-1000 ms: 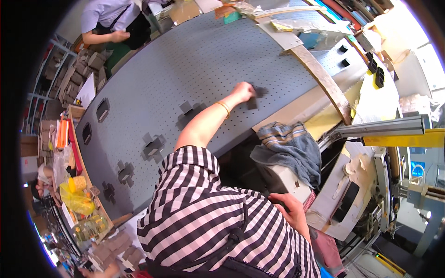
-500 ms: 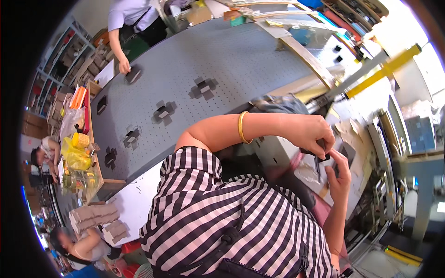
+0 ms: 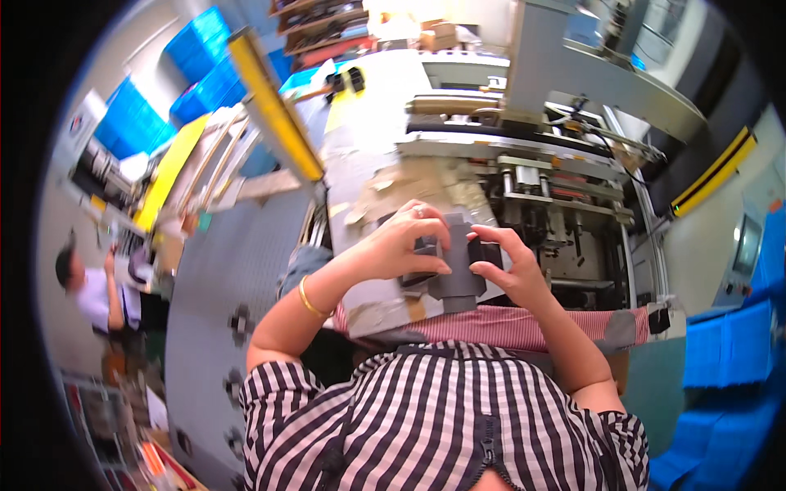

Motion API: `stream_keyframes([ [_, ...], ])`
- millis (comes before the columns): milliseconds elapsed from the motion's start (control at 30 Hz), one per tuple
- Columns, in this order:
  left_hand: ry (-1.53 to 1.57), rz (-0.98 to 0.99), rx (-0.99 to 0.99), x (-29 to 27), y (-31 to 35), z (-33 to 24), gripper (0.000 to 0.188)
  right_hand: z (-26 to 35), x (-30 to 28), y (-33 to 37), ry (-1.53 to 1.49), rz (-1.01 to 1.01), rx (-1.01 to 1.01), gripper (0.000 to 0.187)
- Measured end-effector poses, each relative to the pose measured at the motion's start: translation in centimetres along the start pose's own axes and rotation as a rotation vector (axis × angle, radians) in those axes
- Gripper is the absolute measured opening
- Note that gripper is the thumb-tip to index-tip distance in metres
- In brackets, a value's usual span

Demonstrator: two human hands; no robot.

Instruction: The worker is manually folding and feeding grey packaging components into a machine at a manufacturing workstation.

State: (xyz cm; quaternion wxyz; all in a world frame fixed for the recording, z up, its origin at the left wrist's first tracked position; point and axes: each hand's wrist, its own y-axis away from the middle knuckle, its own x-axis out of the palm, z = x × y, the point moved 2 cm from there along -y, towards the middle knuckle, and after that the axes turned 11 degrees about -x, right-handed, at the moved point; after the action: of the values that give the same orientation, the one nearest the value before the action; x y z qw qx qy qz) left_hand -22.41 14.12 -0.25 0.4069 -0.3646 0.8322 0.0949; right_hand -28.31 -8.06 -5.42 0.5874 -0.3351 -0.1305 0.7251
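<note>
In front of my chest is a dark grey cross-shaped box blank (image 3: 458,274), with darker raised or folded parts at its middle and sides. My left hand (image 3: 405,241), below a gold bracelet (image 3: 309,296), curls its thumb and fingers around the left dark part. My right hand (image 3: 514,263) pinches the black part on the right side between thumb and fingers. How far the side flaps are folded is partly hidden by my fingers. Beneath is a worktop with brown paper or cardboard (image 3: 393,192) and clear tape on it.
A machine with metal rails (image 3: 565,196) stands ahead to the right. A yellow-edged post (image 3: 274,106) rises at the left. The perforated grey belt table (image 3: 201,278) carries several dark blanks (image 3: 239,321). A red-striped padded bar (image 3: 508,329) runs along the near edge. A person (image 3: 106,286) stands far left.
My view and body have turned right toward the machine, so the belt table now lies at the left. Both hands have come in front of my chest, on either side of the grey box blank.
</note>
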Motion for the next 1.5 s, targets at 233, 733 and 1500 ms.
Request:
stream_keyframes([
  [233,-0.022,-0.126,0.082,4.0,-7.7,3.1,0.043,-4.6,-5.7,-2.3,0.406,-0.024,-0.105,0.053],
  [733,0.523,-0.206,-0.096,-3.4,-36.0,9.4,0.059,-21.9,-23.7,-21.7,0.112,-0.073,0.113,0.059],
  [1500,0.181,-0.979,-0.394,-5.3,17.5,18.1,0.006,-0.3,13.7,1.8,-0.377,0.576,0.306,0.02],
])
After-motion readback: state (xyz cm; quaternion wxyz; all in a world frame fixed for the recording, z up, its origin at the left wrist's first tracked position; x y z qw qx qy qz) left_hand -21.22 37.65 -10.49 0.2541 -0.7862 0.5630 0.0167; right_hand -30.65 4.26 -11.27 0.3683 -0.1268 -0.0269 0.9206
